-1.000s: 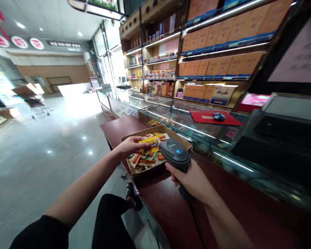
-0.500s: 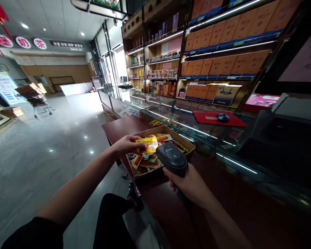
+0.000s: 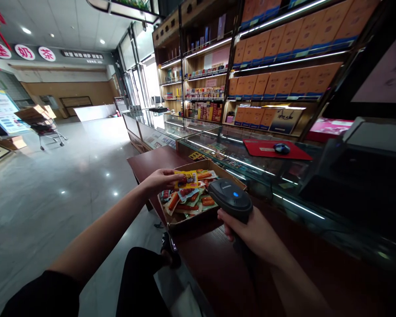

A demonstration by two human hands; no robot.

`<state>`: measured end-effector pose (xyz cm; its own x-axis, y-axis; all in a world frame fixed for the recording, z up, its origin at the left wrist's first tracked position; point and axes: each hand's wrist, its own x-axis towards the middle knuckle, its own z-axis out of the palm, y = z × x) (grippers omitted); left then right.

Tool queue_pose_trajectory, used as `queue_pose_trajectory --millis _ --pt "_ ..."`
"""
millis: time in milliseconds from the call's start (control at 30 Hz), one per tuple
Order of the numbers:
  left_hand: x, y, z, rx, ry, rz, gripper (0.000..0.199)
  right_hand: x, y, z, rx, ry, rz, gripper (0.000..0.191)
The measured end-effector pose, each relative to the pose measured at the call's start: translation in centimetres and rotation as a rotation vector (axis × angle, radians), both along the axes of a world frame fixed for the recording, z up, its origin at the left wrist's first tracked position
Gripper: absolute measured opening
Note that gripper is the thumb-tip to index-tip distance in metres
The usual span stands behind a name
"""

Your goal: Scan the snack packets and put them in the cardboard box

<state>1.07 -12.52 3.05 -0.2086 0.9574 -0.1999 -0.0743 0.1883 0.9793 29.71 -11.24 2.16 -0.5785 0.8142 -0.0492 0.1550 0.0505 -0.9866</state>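
Between the thumb and fingers of my left hand (image 3: 163, 181) is a small yellow packet (image 3: 188, 179), held over the left part of a shallow cardboard box (image 3: 185, 223). Several wrapped sausage snacks (image 3: 193, 203) lie jumbled inside the box. My right hand (image 3: 247, 231) is wrapped round the handle of a black barcode scanner (image 3: 231, 198), whose head is over the box's right side, apart from the packet. A blue light glows on top of the scanner. The box rests on a dark red table (image 3: 204, 251).
A glass display counter (image 3: 198, 132) runs behind the box. On it lies a red mat (image 3: 257, 149) with a mouse (image 3: 281, 148). A dark machine (image 3: 353, 176) stands at the right. Shelves of orange boxes (image 3: 287, 83) rise behind. A loaded cart (image 3: 41, 123) stands far left.
The scanner in my right hand has moved right, away from the yellow packet, and its blue light has come on. My left hand has shifted slightly, and the packet is turned a little.
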Motion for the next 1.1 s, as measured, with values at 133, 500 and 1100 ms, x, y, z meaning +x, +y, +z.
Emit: queue_pose_trajectory --millis 133,500,1100 --pt "-0.1 0.6 -0.2 0.072 -0.032 0.07 0.042 0.8 0.6 -0.2 -0.006 -0.005 -0.033 0.041" --pt "8.4 3.3 -2.5 0.103 0.158 -0.258 0.045 4.8 1.2 -0.4 0.042 0.056 -0.169 0.041" --pt "19.2 6.1 -12.8 0.471 1.283 -0.837 0.035 12.7 -2.6 -2.7 0.008 -0.085 -0.467 0.041"
